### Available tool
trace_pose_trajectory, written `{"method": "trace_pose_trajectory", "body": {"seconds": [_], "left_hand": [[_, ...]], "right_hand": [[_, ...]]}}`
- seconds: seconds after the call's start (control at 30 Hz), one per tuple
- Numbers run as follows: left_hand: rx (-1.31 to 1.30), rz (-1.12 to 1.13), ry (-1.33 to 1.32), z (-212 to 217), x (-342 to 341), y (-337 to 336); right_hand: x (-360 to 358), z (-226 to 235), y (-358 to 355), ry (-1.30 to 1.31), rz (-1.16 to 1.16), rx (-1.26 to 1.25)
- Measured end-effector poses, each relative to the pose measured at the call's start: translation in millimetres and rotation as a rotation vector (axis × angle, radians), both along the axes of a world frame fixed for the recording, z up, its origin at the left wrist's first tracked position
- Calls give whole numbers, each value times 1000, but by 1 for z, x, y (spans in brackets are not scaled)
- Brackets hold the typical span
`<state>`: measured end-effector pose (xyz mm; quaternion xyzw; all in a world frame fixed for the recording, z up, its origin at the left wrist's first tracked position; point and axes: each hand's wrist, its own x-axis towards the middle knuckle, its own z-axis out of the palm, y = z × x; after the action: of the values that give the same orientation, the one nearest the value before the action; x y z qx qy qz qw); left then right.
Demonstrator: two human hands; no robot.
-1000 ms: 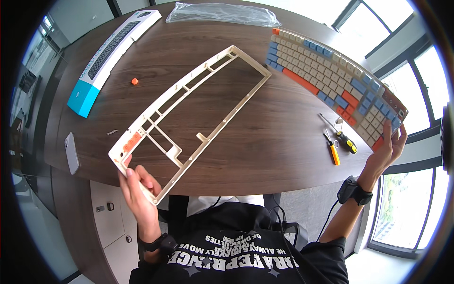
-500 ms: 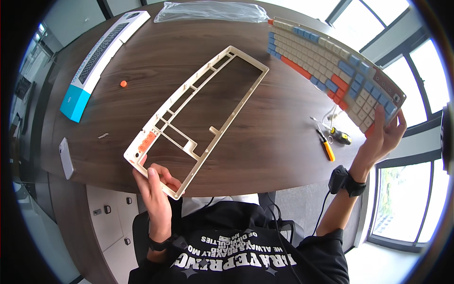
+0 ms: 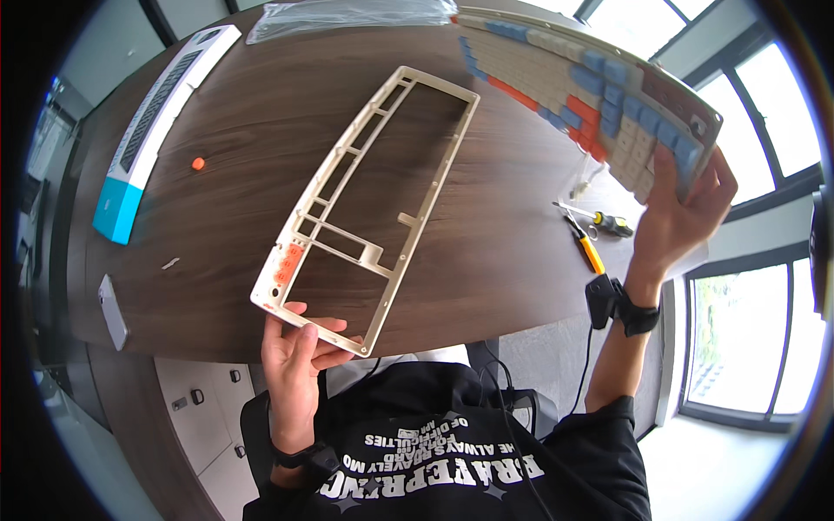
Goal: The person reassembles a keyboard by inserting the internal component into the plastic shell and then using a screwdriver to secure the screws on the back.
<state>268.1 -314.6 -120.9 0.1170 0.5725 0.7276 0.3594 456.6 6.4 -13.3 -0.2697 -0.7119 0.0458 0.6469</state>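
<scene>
Both hands are occupied at a dark wooden counter (image 3: 217, 217): the left hand (image 3: 294, 360) pinches the near corner of a cream keyboard case frame (image 3: 369, 200), fingers curled under its edge, seemingly to steady it while its far end rests on the wood. The right hand (image 3: 682, 217) is raised off the counter's right edge, fingers spread and gripping the end of a keyboard deck with beige, blue and orange keycaps (image 3: 591, 95), tilted up and apart from the frame. An orange-handled screwdriver (image 3: 584, 243) and a black-and-yellow one (image 3: 608, 221) lie below it. A loose orange keycap (image 3: 198, 163) and a white-and-blue box (image 3: 152, 122) sit to the left.
</scene>
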Motion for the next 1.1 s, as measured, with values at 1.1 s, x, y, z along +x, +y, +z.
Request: {"method": "trace_pose_trajectory", "body": {"seconds": [1.1], "left_hand": [[-276,-397,15,7,-43,-21]], "right_hand": [[-49,39,-19,-93,-20,242]]}}
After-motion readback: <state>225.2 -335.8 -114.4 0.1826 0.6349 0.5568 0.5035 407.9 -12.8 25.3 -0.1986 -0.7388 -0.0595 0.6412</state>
